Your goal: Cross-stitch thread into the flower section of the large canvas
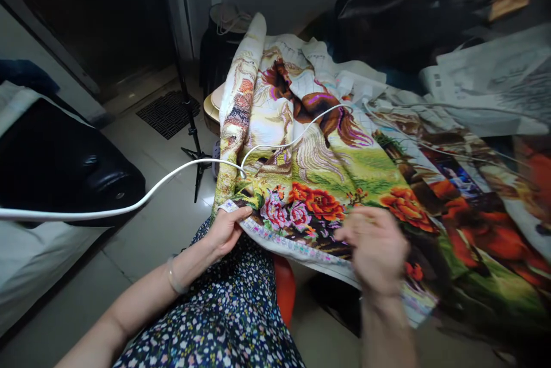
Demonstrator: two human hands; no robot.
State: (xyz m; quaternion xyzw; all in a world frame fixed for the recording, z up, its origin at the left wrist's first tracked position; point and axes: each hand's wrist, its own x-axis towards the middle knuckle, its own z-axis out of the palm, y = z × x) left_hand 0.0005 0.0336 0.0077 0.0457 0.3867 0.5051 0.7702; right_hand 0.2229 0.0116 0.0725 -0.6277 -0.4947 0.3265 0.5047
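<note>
Before us, embroidered cloth point(327, 184) across our lap, cable point(129, 204) on it, tripod point(193, 144) far left.

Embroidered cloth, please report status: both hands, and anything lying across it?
Left hand grips embroidered cloth at its near edge. Right hand blurred on cloth, grip unclear. White cable lies across it.

Left hand point(226, 230) pinches the near edge of a large colourful cross-stitch cloth with red and pink flowers point(310, 184), blurred right hand point(374, 247) rests on its lower border, white cable point(172, 178) runs across the cloth, black tripod stand point(193, 138) behind, floral dress point(224, 316) below.
</note>
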